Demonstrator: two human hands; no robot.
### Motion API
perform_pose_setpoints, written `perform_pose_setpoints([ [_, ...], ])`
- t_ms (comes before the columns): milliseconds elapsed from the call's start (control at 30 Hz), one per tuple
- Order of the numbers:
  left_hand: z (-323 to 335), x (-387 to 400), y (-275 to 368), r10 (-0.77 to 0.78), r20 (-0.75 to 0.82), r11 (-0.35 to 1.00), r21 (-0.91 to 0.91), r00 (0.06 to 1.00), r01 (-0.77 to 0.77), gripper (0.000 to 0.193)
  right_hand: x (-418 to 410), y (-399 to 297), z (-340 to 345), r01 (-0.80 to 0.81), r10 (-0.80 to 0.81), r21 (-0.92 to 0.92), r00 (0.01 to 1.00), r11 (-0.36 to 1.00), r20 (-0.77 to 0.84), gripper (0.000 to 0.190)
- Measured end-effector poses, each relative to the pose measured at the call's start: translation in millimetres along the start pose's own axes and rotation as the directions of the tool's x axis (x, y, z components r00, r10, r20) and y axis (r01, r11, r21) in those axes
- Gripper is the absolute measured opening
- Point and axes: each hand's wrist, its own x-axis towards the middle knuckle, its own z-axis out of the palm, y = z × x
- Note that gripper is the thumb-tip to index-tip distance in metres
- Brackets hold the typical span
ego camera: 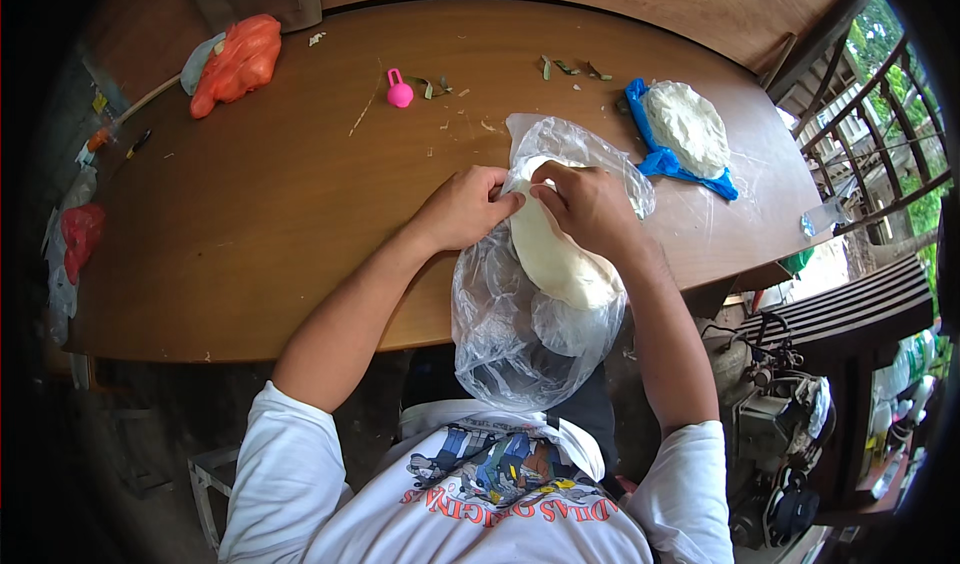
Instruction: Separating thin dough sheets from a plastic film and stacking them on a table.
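Observation:
A long, smooth piece of white dough-like material (553, 252) lies in and on a clear plastic bag (499, 324) at the table's near edge. The bag's lower part hangs over that edge toward my lap. My left hand (471, 207) pinches the bag's left side beside the dough's upper end. Over that same end, my right hand (589, 204) has its thumb and fingers curled together on the dough; its palm covers part of it. To the right, a rough white mound (686, 128) rests on a blue plastic bag (658, 162).
A pink ball-shaped utensil (400, 92) and scraps of leaf (562, 66) lie toward the back of the wooden table (300, 189). An orange plastic bag (244, 61) sits at the far left. Beyond the right edge stand a clear cup (821, 219) and machinery (776, 414).

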Motion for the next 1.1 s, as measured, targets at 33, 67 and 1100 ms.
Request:
perform_pose_setpoints([
  [33, 1.0, 0.1, 0.6, 0.0, 0.0, 1.0, -0.001, 1.0, 0.0, 0.024, 0.9, 2.6, 1.3, 0.117, -0.122, -0.103, 0.992, 0.988, -0.042, 0.022],
  [67, 2.3, 0.5, 1.5, 0.008, -0.004, 1.0, 0.004, 1.0, -0.008, 0.024, 1.4, 4.9, 1.3, 0.117, -0.122, -0.104, 0.992, 0.988, -0.041, 0.022],
  [1100, 12.3, -6.4, 11.3, -0.009, -0.257, 0.988, 0.149, 0.966, 0.049, 0.034, -14.1, 11.2, 23.1, 0.096, -0.025, 0.365, 0.98, 0.926, -0.195, 0.013],
])
